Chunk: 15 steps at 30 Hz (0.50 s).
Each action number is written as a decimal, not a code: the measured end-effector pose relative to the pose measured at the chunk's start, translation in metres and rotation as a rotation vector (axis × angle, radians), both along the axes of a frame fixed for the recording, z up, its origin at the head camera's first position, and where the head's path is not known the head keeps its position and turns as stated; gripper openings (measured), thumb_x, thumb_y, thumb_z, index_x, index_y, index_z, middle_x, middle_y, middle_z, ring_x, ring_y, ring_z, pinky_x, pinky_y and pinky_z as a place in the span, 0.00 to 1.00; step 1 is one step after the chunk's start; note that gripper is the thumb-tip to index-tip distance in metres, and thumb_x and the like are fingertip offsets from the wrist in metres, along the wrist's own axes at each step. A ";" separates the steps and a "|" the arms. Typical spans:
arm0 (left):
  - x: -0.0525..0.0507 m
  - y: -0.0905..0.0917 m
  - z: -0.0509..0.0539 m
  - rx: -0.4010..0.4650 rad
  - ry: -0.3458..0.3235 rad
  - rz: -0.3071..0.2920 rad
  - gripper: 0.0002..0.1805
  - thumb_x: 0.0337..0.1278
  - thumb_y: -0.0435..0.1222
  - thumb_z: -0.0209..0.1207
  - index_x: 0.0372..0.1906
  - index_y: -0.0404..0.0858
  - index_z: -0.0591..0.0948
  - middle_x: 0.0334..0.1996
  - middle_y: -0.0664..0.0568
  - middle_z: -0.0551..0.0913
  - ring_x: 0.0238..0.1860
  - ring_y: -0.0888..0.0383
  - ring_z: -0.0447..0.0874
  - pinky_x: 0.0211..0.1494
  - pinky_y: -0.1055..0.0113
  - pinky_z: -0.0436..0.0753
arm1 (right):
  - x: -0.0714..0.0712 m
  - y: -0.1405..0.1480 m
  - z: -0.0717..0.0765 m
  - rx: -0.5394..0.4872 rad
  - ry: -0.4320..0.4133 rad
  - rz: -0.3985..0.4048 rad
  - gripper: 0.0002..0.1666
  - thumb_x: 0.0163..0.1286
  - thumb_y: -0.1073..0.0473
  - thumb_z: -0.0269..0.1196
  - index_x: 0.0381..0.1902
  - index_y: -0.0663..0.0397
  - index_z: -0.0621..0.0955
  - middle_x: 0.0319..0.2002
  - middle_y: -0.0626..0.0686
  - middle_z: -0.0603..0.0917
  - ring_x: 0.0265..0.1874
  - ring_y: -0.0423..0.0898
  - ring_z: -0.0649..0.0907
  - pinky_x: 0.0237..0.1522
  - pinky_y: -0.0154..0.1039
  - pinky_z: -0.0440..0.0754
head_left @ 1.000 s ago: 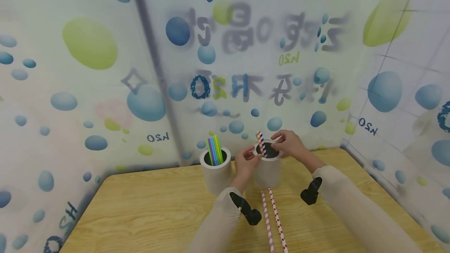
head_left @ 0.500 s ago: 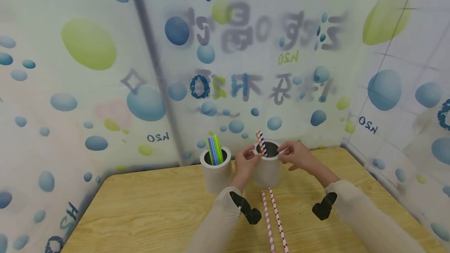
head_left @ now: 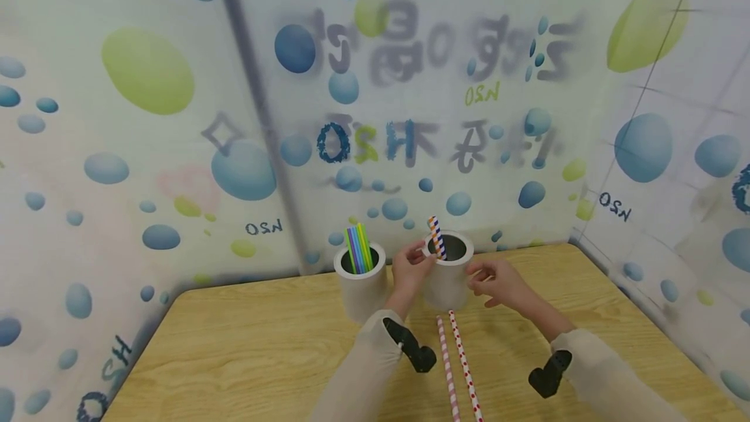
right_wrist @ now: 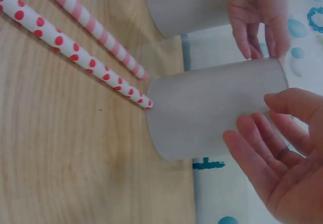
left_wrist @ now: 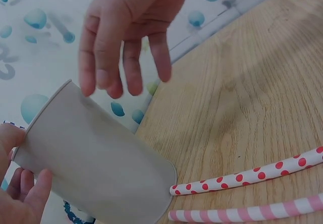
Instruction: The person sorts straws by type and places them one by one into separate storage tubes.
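A pale grey cup [head_left: 446,288] stands upright on the table, with blue-striped and orange-striped paper straws [head_left: 437,239] leaning inside it. My left hand [head_left: 410,272] holds this cup by the left side of its rim, near those straws. To the cup's right is my right hand [head_left: 498,285], its fingers loosely bent and nothing in them; in the left wrist view the same right hand [left_wrist: 128,37] hovers beside the cup wall. In front of the cup lie a red-dotted paper straw [head_left: 465,363] and a pink-striped paper straw [head_left: 447,366], side by side.
A second pale cup [head_left: 359,295] to the left contains several green, blue, purple and yellow straws [head_left: 359,249]. The wooden table [head_left: 252,350] ends at a printed curtain [head_left: 146,168] behind the cups. Another printed panel rises on the right.
My right hand has drawn back from the cup's mouth, moving right and down past its rim. My left hand has stayed at the cup's rim.
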State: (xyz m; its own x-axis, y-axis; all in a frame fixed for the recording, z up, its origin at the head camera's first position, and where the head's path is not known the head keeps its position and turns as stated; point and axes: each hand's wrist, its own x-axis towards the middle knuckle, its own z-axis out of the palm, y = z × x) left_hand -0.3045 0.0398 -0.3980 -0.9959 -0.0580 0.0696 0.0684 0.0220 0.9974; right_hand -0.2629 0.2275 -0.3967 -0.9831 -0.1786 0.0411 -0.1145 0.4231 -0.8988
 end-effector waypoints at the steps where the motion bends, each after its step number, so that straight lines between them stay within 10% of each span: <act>1: 0.000 0.000 0.000 0.002 0.001 -0.001 0.20 0.48 0.30 0.64 0.49 0.33 0.79 0.36 0.46 0.75 0.37 0.55 0.76 0.39 0.67 0.80 | 0.001 0.000 -0.003 -0.001 -0.010 0.004 0.16 0.60 0.64 0.62 0.46 0.67 0.76 0.31 0.56 0.80 0.29 0.48 0.79 0.23 0.46 0.81; 15: 0.000 0.001 -0.001 0.023 0.007 0.004 0.20 0.47 0.29 0.64 0.50 0.32 0.78 0.36 0.46 0.75 0.37 0.56 0.76 0.37 0.68 0.80 | 0.015 -0.015 -0.052 -0.027 -0.191 -0.059 0.15 0.58 0.66 0.62 0.43 0.67 0.75 0.27 0.54 0.77 0.22 0.47 0.78 0.19 0.43 0.79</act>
